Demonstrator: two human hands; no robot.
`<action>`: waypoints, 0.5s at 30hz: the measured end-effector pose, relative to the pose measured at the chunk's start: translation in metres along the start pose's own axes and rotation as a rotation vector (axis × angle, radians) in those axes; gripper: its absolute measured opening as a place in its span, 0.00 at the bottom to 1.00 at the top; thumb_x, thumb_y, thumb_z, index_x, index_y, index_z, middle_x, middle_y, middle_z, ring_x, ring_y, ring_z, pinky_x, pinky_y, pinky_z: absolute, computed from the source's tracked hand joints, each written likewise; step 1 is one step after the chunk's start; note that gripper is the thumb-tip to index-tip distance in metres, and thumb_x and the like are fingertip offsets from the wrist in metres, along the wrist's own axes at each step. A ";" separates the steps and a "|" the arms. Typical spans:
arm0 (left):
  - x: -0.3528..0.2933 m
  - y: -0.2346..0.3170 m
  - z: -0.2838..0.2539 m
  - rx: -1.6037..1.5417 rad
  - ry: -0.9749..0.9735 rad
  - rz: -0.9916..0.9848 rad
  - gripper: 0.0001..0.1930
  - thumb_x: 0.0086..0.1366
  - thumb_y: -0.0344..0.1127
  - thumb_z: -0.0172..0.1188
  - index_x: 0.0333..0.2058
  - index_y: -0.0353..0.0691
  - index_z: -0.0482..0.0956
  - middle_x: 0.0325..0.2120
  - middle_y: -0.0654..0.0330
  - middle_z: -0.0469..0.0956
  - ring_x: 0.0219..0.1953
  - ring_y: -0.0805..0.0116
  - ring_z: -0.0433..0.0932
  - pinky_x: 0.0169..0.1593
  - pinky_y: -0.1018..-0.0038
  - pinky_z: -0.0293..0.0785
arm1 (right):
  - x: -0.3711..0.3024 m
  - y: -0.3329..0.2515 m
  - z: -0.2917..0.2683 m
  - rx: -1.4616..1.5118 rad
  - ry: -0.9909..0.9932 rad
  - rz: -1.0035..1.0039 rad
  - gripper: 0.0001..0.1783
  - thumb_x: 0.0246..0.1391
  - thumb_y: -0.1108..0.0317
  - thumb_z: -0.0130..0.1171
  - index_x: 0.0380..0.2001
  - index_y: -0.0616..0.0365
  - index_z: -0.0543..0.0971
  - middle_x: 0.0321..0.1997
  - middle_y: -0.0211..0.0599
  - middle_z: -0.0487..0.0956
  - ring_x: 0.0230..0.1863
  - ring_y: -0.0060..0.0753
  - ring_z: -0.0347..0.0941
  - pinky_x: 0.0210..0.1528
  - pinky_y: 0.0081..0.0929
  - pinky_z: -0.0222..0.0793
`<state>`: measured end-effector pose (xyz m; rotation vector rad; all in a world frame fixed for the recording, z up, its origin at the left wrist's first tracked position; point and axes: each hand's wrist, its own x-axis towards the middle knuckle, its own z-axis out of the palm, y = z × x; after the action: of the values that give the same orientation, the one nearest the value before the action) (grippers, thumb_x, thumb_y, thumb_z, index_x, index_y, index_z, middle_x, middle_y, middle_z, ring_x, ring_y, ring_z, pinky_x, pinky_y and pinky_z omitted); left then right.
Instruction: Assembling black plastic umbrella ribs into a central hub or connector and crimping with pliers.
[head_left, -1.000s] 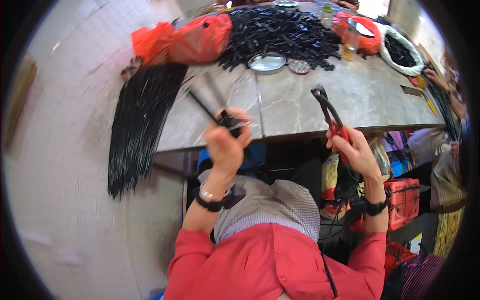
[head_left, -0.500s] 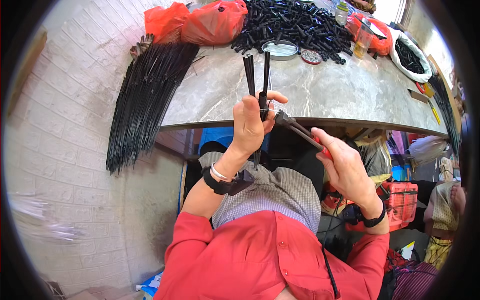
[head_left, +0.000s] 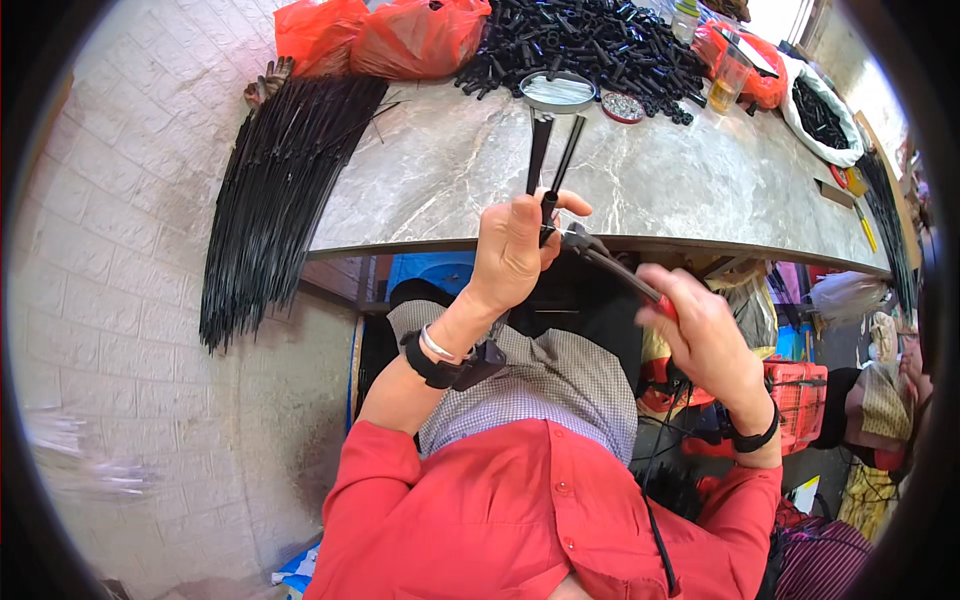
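Keep the left hand (head_left: 515, 250) clenched firmly around the two black rods (head_left: 552, 155) just below their small black fitting; the right hand (head_left: 700, 335), fist closed on the red-handled pliers (head_left: 610, 265), should squeeze squarely at that joint. The rods are slim, matte, projecting upward beyond the fist over the grey table (head_left: 700, 180)

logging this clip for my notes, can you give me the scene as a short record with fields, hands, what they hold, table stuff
left hand: left hand raised at the table edge, fingers closed round two black rods that stick up
right hand: right hand grips red-handled pliers, the tool's nose at the rods' lower end
table: grey marble-look table
on table: pile of short black tubes, round lid, red plastic bags
left edge: bundle of long black rods hanging over the table
clothing: red shirt
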<state>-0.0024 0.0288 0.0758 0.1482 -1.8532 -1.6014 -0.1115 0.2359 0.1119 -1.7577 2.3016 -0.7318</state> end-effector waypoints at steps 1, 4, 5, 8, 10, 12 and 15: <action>0.002 -0.002 0.001 0.000 -0.019 0.008 0.39 0.67 0.66 0.30 0.34 0.34 0.80 0.08 0.74 0.62 0.12 0.88 0.59 0.18 0.86 0.51 | -0.001 0.000 -0.003 0.356 -0.211 0.130 0.23 0.45 0.68 0.66 0.43 0.65 0.71 0.25 0.37 0.74 0.26 0.43 0.72 0.30 0.30 0.68; 0.003 -0.010 0.002 -0.037 -0.045 0.002 0.39 0.66 0.66 0.31 0.34 0.34 0.80 0.08 0.74 0.61 0.12 0.88 0.58 0.18 0.85 0.50 | -0.008 0.003 0.025 0.430 -0.222 0.188 0.29 0.38 0.62 0.72 0.39 0.62 0.68 0.19 0.39 0.72 0.20 0.40 0.73 0.24 0.31 0.67; 0.004 -0.011 0.002 -0.072 -0.048 -0.010 0.40 0.66 0.67 0.31 0.33 0.33 0.80 0.09 0.74 0.61 0.12 0.87 0.58 0.18 0.85 0.50 | -0.009 0.002 0.031 0.297 -0.096 0.174 0.28 0.38 0.64 0.71 0.39 0.61 0.68 0.19 0.39 0.72 0.20 0.39 0.73 0.23 0.31 0.67; 0.009 -0.016 -0.001 -0.099 -0.038 -0.051 0.41 0.64 0.69 0.32 0.33 0.32 0.79 0.09 0.74 0.60 0.12 0.87 0.57 0.17 0.85 0.49 | -0.003 0.010 0.033 0.295 0.062 0.098 0.21 0.39 0.72 0.64 0.38 0.61 0.68 0.17 0.36 0.71 0.17 0.37 0.72 0.22 0.30 0.66; 0.013 -0.016 0.000 -0.044 -0.019 -0.101 0.48 0.57 0.77 0.29 0.29 0.30 0.79 0.11 0.70 0.68 0.11 0.87 0.59 0.15 0.86 0.51 | 0.000 0.013 0.030 0.399 0.035 0.015 0.23 0.39 0.75 0.62 0.42 0.65 0.70 0.28 0.43 0.71 0.28 0.41 0.73 0.30 0.31 0.68; 0.012 -0.028 -0.003 -0.059 -0.010 -0.113 0.48 0.57 0.77 0.29 0.29 0.30 0.79 0.11 0.69 0.68 0.11 0.86 0.59 0.15 0.86 0.51 | 0.005 0.017 0.034 0.235 0.196 -0.037 0.24 0.41 0.76 0.61 0.46 0.66 0.70 0.35 0.47 0.70 0.36 0.46 0.71 0.36 0.33 0.68; 0.015 -0.035 -0.007 -0.059 -0.012 -0.146 0.49 0.57 0.77 0.29 0.30 0.29 0.79 0.11 0.69 0.69 0.12 0.86 0.60 0.15 0.85 0.51 | 0.007 0.012 0.029 0.315 0.135 -0.037 0.21 0.46 0.72 0.62 0.45 0.65 0.71 0.33 0.46 0.72 0.33 0.46 0.71 0.35 0.34 0.67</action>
<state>-0.0215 0.0070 0.0501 0.2540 -1.8382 -1.7576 -0.1124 0.2235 0.0817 -1.6542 2.0938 -1.1801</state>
